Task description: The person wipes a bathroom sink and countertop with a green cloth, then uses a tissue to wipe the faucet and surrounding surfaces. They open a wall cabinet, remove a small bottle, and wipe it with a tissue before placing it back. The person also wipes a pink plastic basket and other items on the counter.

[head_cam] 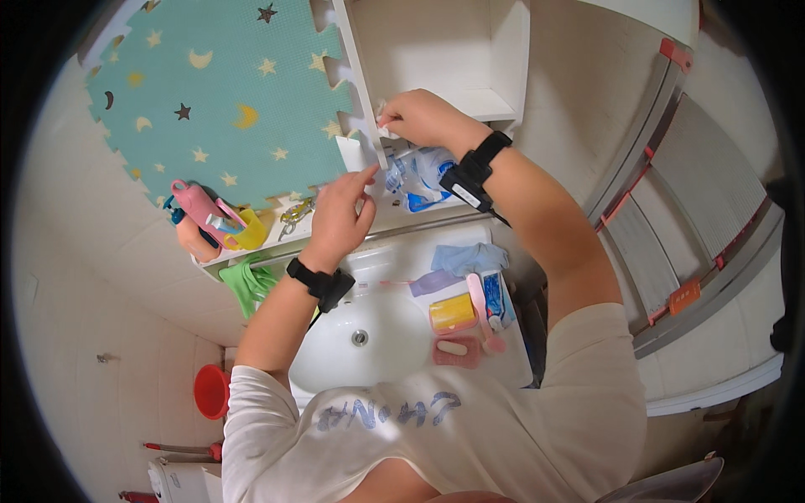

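My right hand (pixel 422 118) pinches a white crumpled cloth or tissue (pixel 385 127) against the upright edge of a white wall cabinet (pixel 434 44). Below that edge is my left hand (pixel 343 214), with its fingers apart and nothing in them. Its index fingertip is near the lower end of the cabinet's side panel (pixel 368 100); whether it touches cannot be told. Beneath my right wrist, clear plastic packaging with blue print (pixel 424 176) lies on a white shelf (pixel 380 220). A foam mat with moons and stars (pixel 220 94) covers the area left of the panel.
Bottles (pixel 196 220) and a yellow cup (pixel 250 231) stand at the shelf's left end, near scissors (pixel 295 217). Below is a white washbasin (pixel 358 371) with a soap dish (pixel 456 352), a yellow box (pixel 453 313) and a blue cloth (pixel 468 258). A folding ladder (pixel 666 207) leans right.
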